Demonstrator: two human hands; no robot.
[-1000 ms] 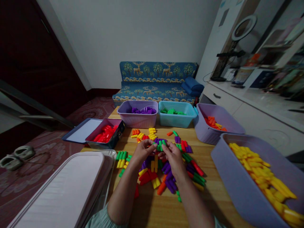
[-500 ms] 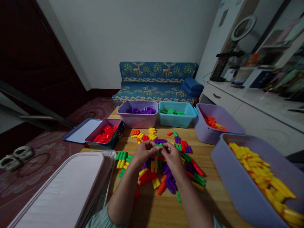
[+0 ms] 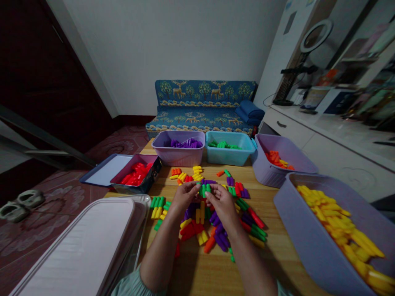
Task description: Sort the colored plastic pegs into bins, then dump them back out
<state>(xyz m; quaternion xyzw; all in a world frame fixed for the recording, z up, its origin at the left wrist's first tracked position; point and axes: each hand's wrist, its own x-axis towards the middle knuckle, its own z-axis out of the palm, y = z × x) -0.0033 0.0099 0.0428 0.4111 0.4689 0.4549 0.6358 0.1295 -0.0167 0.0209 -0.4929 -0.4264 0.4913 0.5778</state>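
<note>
Between my hands, raised over the middle of the table, are joined green plastic building pieces (image 3: 204, 190), rod-shaped and side by side. My left hand (image 3: 186, 195) pinches them at their left edge. From the right, the fingers and thumb of my right hand (image 3: 221, 198) grip the same pieces. Below lies a loose heap of red pieces (image 3: 190, 230), purple pieces (image 3: 221, 237), yellow, orange and green ones, many joined in short rows. Left of the heap is a green-and-yellow row (image 3: 157, 207). Part of the heap is hidden by my hands and forearms.
Along the back stand a purple bin (image 3: 179, 156) of purple pieces and a blue bin (image 3: 230, 156) of green ones. At right are a bin with orange pieces (image 3: 274, 159) and one with yellow pieces (image 3: 339, 222). An open tin (image 3: 135, 188) and stacked lids (image 3: 80, 246) are left.
The green pieces between my hands have turned so more of their broad side shows. My fingers have shifted slightly apart around them; the heap looks the same.
</note>
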